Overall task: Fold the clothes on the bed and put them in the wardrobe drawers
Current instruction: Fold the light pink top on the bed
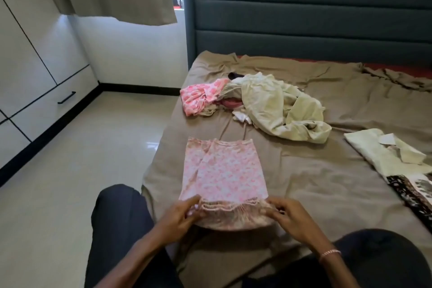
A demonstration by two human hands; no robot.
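Far left: wardrobe drawer [50, 106] with a black handle [66, 97], closed. No clothes visible in or beside it.

Near left of bed [315, 184]: left grip [180, 215] pinches the left end of the gathered waistband of a pink floral garment [224, 170]. The garment lies flat on the sheet, waistband towards the person, far hem away. Right grip [288, 216] pinches the right end of the same waistband, fingers curled over the ruffle.

Judgement: the fold on this piece is at its start, laid out and smoothed, with no crosswise fold made yet.

Far centre: unfolded heap holding a brighter pink floral piece [201, 96] and a crumpled pale yellow garment [280, 110], with smaller items beneath.

Right edge: cream garment [383, 154] lying flat, next to a black-and-white patterned piece [411, 194]. Cannot tell whether either is finished.

Progress: early. The heap remains to be folded and nothing is stowed.
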